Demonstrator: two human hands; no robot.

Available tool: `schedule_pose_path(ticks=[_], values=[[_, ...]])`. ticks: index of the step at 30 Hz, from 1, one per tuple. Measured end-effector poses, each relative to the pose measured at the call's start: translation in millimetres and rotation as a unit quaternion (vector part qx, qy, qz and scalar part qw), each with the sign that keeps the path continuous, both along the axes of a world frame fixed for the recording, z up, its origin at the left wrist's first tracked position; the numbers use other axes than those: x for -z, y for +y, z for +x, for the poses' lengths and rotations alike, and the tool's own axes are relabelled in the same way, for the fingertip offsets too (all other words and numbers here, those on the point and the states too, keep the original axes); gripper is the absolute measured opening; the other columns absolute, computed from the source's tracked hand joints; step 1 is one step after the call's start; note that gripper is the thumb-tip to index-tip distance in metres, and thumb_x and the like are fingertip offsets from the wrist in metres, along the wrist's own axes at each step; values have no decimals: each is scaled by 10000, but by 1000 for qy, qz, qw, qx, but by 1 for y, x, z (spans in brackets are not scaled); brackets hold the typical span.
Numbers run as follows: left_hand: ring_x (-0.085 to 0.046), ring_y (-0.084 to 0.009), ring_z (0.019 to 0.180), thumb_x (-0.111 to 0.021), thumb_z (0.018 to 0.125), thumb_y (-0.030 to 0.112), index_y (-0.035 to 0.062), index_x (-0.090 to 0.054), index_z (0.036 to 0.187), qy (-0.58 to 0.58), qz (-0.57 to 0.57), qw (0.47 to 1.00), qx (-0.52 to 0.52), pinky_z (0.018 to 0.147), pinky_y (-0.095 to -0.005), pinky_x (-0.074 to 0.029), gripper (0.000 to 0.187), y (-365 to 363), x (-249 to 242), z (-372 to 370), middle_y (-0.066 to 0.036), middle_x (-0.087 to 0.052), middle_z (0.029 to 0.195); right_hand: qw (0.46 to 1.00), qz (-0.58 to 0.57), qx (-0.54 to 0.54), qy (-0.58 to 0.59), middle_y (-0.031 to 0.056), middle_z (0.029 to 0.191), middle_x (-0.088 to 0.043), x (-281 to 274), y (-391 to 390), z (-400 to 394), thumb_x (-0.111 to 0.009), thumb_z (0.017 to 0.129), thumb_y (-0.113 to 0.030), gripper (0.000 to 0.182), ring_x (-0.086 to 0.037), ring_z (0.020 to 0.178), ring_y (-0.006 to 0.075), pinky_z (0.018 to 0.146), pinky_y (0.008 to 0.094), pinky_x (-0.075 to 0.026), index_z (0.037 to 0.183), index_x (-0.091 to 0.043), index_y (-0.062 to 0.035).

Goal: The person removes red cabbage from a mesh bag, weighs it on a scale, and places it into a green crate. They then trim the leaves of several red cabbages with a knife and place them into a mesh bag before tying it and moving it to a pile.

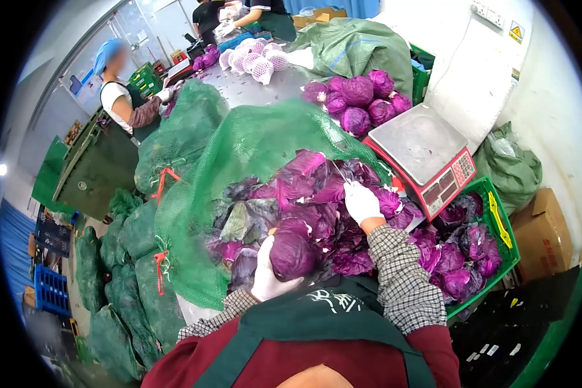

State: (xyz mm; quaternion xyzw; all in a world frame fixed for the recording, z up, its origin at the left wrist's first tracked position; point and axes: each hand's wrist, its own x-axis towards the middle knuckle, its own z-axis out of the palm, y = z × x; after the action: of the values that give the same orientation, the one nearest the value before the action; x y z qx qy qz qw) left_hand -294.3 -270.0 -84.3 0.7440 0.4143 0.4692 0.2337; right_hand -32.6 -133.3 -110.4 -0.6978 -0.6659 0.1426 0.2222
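Note:
My left hand (266,277), in a white glove, is wrapped round a red cabbage (293,255) close to my apron. My right hand (362,203), gloved too, is closed over the leaf pile; a thin pale blade of what looks like a knife (338,170) sticks out past its fingers, the handle hidden in the glove. Loose purple cabbage leaves (297,178) lie heaped around both hands. Under and behind them spreads an open green mesh bag (239,142). Some cabbages in the heap are partly covered by leaves.
A red scale (420,145) stands right of the heap, beside trimmed cabbages (359,97). A green crate (507,249) of cabbages and leaves sits at my right. Full mesh sacks (136,284) crowd the left. Net-wrapped cabbages (255,58) lie farther back. A co-worker (119,97) stands at left.

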Motion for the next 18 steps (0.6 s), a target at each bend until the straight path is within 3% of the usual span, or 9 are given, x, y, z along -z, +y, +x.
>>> schedule_pose_path(ticks=[3, 4, 8, 9, 11, 12, 13, 18], values=[[-396, -403, 1241, -861, 550, 330, -29, -271, 1373, 149, 9, 989, 17, 1053, -451, -321, 1074, 10, -8, -8, -258, -388, 1319, 993, 100, -12, 56, 234, 1121, -582, -8, -16, -11, -419, 934, -416, 484, -581, 1007, 391, 851, 449, -476, 1221, -504, -36], [-378, -410, 1254, -857, 540, 346, -29, -290, 1369, 182, 38, 982, 17, 1061, -449, -309, 1072, 16, -7, -3, -261, -380, 1334, 991, 112, -27, 70, 242, 1219, -516, -28, -26, -17, -478, 907, -438, 564, -533, 1090, 405, 904, 434, -455, 1311, -436, -48], [-323, -411, 1290, -819, 558, 359, -37, -310, 1360, 261, 32, 964, 46, 1074, -457, -293, 1029, 28, -19, 25, -248, -363, 1367, 949, 212, -151, 179, 122, 1020, -591, -84, -63, -30, -624, 851, -223, 337, -634, 855, 248, 757, 315, -518, 1150, -562, -83], [-324, -411, 1289, -819, 558, 358, -40, -311, 1359, 262, 33, 963, 54, 1074, -457, -295, 1028, 30, -20, 27, -249, -363, 1366, 923, 139, -217, 287, 118, 1008, -607, -76, -65, -30, -598, 856, -154, 242, -626, 906, 245, 804, 308, -503, 1081, -593, -65], [-327, -412, 1287, -818, 557, 357, -46, -313, 1356, 270, 34, 960, 70, 1073, -457, -297, 1027, 33, -23, 27, -250, -363, 1366, 893, 33, -300, 334, 110, 1032, -615, -69, -76, -28, -571, 857, -118, 230, -609, 964, 240, 863, 305, -475, 1076, -597, -53], [-327, -413, 1287, -817, 558, 359, -55, -316, 1350, 278, 47, 956, 78, 1070, -459, -303, 1025, 35, -23, 26, -253, -363, 1365, 906, 0, -325, 270, 92, 1112, -582, -69, -79, -26, -576, 842, -40, 281, -565, 1028, 201, 912, 300, -451, 1122, -600, -34], [-326, -415, 1288, -817, 557, 359, -55, -315, 1351, 280, 44, 955, 85, 1069, -460, -305, 1026, 37, -22, 25, -252, -365, 1364, 920, 64, -337, 189, 103, 1114, -571, -61, -81, -27, -576, 843, -55, 294, -556, 1046, 221, 919, 305, -448, 1135, -598, -47], [-323, -409, 1298, -818, 558, 359, -50, -308, 1363, 280, 25, 953, 117, 1070, -457, -308, 1037, 43, -23, 19, -244, -379, 1360, 916, 101, -355, 155, 107, 1009, -563, -58, -74, -25, -602, 815, -62, 226, -571, 959, 240, 835, 315, -475, 1040, -602, -48]])
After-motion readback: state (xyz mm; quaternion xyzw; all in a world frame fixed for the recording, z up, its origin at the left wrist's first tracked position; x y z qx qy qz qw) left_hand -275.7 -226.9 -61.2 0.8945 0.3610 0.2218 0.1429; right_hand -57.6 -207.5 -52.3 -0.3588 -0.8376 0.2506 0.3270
